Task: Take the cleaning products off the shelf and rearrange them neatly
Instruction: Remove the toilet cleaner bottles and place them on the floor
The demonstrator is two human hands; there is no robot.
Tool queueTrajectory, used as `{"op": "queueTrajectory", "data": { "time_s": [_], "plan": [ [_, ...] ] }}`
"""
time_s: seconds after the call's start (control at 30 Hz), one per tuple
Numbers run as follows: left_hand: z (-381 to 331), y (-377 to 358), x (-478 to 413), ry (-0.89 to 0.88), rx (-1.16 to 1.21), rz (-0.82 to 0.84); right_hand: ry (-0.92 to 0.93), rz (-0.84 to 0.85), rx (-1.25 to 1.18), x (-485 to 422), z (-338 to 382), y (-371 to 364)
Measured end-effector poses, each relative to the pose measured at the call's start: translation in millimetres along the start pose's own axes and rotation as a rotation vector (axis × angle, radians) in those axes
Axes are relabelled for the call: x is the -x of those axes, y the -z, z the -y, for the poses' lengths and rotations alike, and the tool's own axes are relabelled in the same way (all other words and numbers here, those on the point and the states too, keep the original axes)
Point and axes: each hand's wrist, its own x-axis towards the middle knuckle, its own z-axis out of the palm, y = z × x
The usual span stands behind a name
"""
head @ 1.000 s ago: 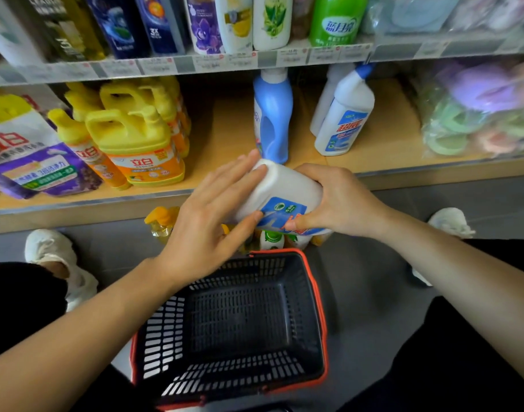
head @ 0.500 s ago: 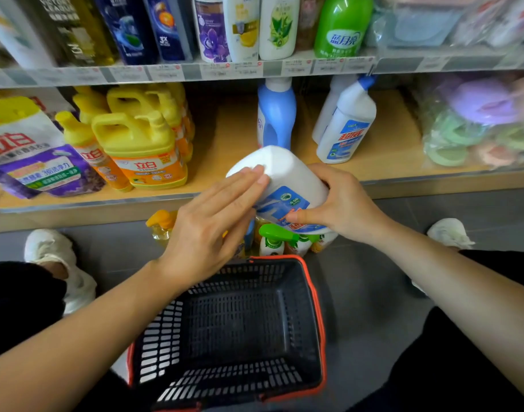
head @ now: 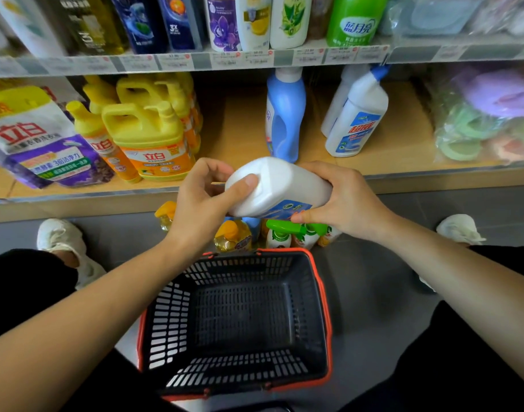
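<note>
A white bottle with a blue label (head: 284, 185) lies tilted on its side in the air, base towards the shelf, just in front of the lower shelf (head: 240, 135). My left hand (head: 201, 203) grips its base end, thumb on top. My right hand (head: 344, 200) holds its body from the right. Below the bottle, on the floor, stand several small bottles: yellow ones (head: 232, 236) and green-capped spray bottles (head: 280, 233). On the shelf stand a blue bottle (head: 284, 120), white toilet-cleaner bottles (head: 356, 120) and yellow detergent jugs (head: 148, 135).
A black basket with an orange rim (head: 326, 307) sits on the grey floor between my knees, with nothing in it. A purple-and-white refill bag (head: 38, 141) leans at the shelf's left, bagged sponges (head: 486, 117) at its right. The upper shelf (head: 255, 59) carries shampoo bottles.
The white bottle has risen slightly and turned. My left hand went from lying flat on it with straight fingers to curling round its base end. My right hand keeps its hold.
</note>
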Motion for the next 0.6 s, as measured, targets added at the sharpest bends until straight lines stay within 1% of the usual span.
{"op": "queueTrajectory", "data": {
  "time_s": [0.13, 0.23, 0.33, 0.4, 0.6],
  "plan": [
    [1.2, 0.9, -1.9, 0.013, 0.035, -0.007, -0.002, -0.009, -0.030, 0.6, -0.2, -0.7],
    [3.9, 3.7, -3.8, -0.022, 0.030, -0.019, -0.005, -0.031, -0.061, -0.1, 1.6, -0.2],
    [4.9, 3.2, -1.2, -0.123, 0.008, -0.012, -0.003, -0.049, -0.078, -1.1, 4.1, 0.5],
    [5.9, 2.1, 1.5, -0.190, 0.000, 0.021, -0.008, -0.061, -0.095, -1.7, 4.6, 0.8],
    [7.4, 5.4, 4.0, -0.460, -0.311, 0.094, -0.028, -0.061, -0.121, -2.8, 3.0, 0.9]
  ]
}}
